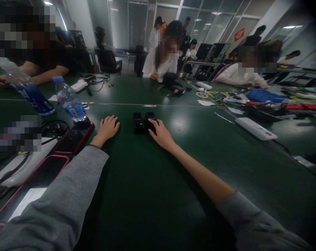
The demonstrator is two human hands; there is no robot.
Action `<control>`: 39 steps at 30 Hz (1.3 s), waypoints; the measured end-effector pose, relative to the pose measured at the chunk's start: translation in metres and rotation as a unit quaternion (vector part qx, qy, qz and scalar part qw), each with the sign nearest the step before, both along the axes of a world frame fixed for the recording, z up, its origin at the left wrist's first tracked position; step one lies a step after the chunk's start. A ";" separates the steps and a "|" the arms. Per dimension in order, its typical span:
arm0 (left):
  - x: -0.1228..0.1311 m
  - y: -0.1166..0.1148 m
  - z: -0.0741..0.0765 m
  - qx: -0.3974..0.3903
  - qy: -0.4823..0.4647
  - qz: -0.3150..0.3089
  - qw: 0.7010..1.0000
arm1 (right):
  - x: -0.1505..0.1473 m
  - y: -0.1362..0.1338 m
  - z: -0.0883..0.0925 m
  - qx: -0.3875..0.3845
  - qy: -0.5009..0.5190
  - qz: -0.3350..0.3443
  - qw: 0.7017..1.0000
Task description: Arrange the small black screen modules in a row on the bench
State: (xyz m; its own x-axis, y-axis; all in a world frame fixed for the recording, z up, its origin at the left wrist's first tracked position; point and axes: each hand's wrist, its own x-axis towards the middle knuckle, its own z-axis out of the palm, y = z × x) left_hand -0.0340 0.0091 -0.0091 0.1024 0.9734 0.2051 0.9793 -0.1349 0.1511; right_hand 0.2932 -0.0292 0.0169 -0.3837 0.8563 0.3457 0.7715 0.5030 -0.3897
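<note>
Seemingly right hand on black device.

A dark green bench carries two small black devices, two red-cased phones, two water bottles, a white power strip and scattered cables.

We have one view only, from a camera worn on the head, so we look forward and down along our own two forearms onto the green table. We sit close to its near edge; the sleeves fill the bottom corners, and our left hand and right hand lie near the middle of the frame. Further off, the view faces across the table to people seated on the far side and the glass-walled room behind them. The wide lens bends and darkens the edges.
</note>
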 end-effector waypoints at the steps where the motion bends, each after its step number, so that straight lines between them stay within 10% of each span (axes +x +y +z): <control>1: 0.000 0.001 0.000 0.000 0.000 0.000 1.000 | 0.000 0.000 0.000 0.000 0.000 0.000 1.000; 33: 0.001 -0.002 -0.001 0.005 -0.013 -0.001 1.000 | 0.001 0.002 -0.003 -0.008 0.008 0.009 1.000; 39: 0.008 -0.014 0.018 0.202 -0.113 -0.022 0.972 | 0.000 0.003 -0.003 0.000 0.007 0.005 1.000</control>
State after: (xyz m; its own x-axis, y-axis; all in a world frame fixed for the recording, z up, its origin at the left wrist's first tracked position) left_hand -0.0260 -0.0053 0.0094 0.0504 0.8038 0.5928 0.9186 -0.2702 0.2883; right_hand 0.2928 -0.0266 0.0143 -0.3868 0.8526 0.3514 0.7613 0.5102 -0.4001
